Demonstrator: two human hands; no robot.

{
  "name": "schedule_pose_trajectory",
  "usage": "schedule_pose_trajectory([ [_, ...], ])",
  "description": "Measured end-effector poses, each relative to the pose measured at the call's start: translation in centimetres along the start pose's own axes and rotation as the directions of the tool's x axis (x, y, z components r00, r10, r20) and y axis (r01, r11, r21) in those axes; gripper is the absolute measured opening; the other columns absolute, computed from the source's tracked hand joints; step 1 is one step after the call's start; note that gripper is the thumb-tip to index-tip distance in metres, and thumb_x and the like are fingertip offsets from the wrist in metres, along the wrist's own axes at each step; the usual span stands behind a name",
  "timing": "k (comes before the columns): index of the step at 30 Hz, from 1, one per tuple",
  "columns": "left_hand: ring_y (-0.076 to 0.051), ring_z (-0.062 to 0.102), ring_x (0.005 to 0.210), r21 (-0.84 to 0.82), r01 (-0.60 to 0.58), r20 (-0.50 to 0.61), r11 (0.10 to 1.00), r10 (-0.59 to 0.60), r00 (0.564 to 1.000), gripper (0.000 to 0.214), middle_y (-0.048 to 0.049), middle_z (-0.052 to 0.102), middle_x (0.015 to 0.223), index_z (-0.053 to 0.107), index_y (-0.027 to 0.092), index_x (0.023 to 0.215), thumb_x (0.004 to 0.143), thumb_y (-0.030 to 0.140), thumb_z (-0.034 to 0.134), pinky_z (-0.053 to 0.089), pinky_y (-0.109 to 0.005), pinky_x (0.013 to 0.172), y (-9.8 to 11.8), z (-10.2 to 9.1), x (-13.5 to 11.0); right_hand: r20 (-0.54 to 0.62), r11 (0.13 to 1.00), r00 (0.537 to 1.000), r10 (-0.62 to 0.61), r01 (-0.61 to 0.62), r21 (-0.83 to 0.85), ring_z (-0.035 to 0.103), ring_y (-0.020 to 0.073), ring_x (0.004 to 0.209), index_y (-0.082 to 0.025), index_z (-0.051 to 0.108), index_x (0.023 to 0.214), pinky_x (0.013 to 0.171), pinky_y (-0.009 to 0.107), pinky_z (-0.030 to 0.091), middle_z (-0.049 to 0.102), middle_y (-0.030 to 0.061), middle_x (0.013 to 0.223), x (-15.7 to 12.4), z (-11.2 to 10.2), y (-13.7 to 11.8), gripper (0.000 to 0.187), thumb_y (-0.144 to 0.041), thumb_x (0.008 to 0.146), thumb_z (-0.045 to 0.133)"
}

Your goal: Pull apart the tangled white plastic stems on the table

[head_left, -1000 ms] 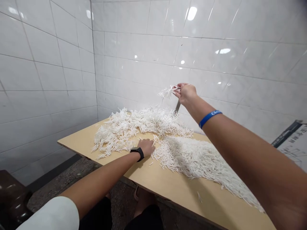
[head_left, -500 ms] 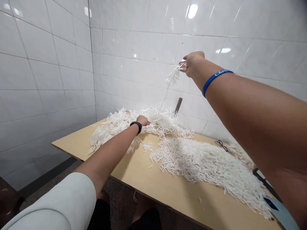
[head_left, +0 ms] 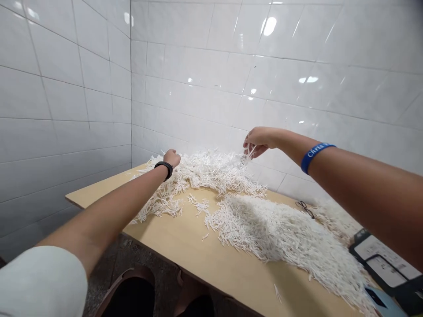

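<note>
A loose, tangled heap of thin white branching strands point(head_left: 214, 171) lies across the back of the table. My left hand point(head_left: 172, 158), with a black band at the wrist, is at the heap's left part. Its fingers look curled and mostly face away, so what they hold is hidden. Over the heap's right end, close to the wall, my right hand point(head_left: 259, 140) has its fingers closed around a few white strands point(head_left: 251, 150). A blue wristband point(head_left: 315, 155) circles that wrist. In front lies a denser pile of short white pieces point(head_left: 280, 224), touched by neither hand.
The wooden table point(head_left: 198, 246) stands against a white tiled wall point(head_left: 198, 66). Dark-framed glasses point(head_left: 304, 208) lie behind the dense pile. At the right edge are a black-and-white flat object point(head_left: 383, 259) and a light blue phone-like item point(head_left: 385, 301).
My right hand has come down from high by the wall to the heap, lowering its raised bunch of strands. My left hand has moved left along the heap.
</note>
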State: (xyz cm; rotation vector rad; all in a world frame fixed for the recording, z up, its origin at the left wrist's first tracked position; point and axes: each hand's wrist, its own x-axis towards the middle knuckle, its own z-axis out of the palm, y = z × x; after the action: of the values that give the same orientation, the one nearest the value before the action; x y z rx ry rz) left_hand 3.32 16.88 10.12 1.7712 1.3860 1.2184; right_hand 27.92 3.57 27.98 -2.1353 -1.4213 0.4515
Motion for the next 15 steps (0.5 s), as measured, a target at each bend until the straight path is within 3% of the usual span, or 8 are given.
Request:
schedule_pose_trajectory([
  [3, -0.024, 0.057, 0.11, 0.05, -0.004, -0.014, 0.999, 0.005, 1.0, 0.034, -0.0136, 0.056, 0.129, 0.054, 0.012, 0.123, 0.092, 0.027, 0.05, 0.048, -0.039, 0.091, 0.2, -0.1, -2.5, 0.092, 0.997, 0.996, 0.023, -0.017, -0.071, 0.067, 0.0225, 0.056, -0.006, 0.065, 0.075, 0.05, 0.032, 0.055, 0.067, 0.014, 0.064, -1.1, 0.8, 1.5, 0.013, -0.006, 0.084, 0.056],
  [6, -0.023, 0.062, 0.102, 0.074, -0.091, 0.134, 0.993, 0.081, 0.988, 0.027, -0.0099, 0.066, 0.116, 0.064, 0.016, 0.109, 0.085, 0.024, 0.054, 0.049, -0.033, 0.087, 0.0, 0.2, -6.6, 0.178, 0.992, 0.984, 0.034, -0.012, -0.128, 0.066, 0.0206, 0.053, -0.008, 0.064, 0.075, 0.045, 0.029, 0.053, 0.066, 0.0119, 0.06, -2.4, 1.5, 2.7, 0.01, -0.009, 0.083, 0.059],
  [8, -0.024, 0.064, 0.096, 0.11, -0.171, 0.259, 0.979, 0.138, 0.956, 0.023, -0.0082, 0.07, 0.108, 0.068, 0.019, 0.099, 0.08, 0.027, 0.057, 0.049, -0.033, 0.085, -0.4, 0.5, -9.7, 0.22, 0.989, 0.974, 0.053, -0.021, -0.147, 0.064, 0.0198, 0.052, -0.01, 0.064, 0.075, 0.043, 0.028, 0.052, 0.066, 0.0103, 0.057, -3.5, 2.1, 3.5, 0.005, -0.01, 0.08, 0.064],
  [11, -0.026, 0.064, 0.1, 0.185, -0.252, 0.413, 0.95, 0.158, 0.897, 0.031, -0.0102, 0.069, 0.114, 0.066, 0.018, 0.105, 0.082, 0.032, 0.05, 0.049, -0.035, 0.086, -1.0, 1.0, -14.0, 0.263, 0.982, 0.962, 0.07, -0.02, -0.187, 0.063, 0.0189, 0.05, -0.011, 0.064, 0.075, 0.043, 0.028, 0.052, 0.066, 0.01, 0.059, -5.3, 3.1, 5.1, 0.004, -0.008, 0.077, 0.065],
  [15, -0.026, 0.059, 0.112, 0.206, -0.27, 0.492, 0.941, 0.139, 0.859, 0.042, -0.0125, 0.062, 0.126, 0.06, 0.015, 0.119, 0.087, 0.033, 0.041, 0.046, -0.035, 0.093, -1.6, 2.1, -17.7, 0.307, 0.992, 0.949, 0.072, -0.036, -0.121, 0.063, 0.0169, 0.051, -0.012, 0.061, 0.085, 0.046, 0.028, 0.053, 0.067, 0.0092, 0.063, -7.8, 4.7, 9.3, 0.014, -0.002, 0.08, 0.053],
])
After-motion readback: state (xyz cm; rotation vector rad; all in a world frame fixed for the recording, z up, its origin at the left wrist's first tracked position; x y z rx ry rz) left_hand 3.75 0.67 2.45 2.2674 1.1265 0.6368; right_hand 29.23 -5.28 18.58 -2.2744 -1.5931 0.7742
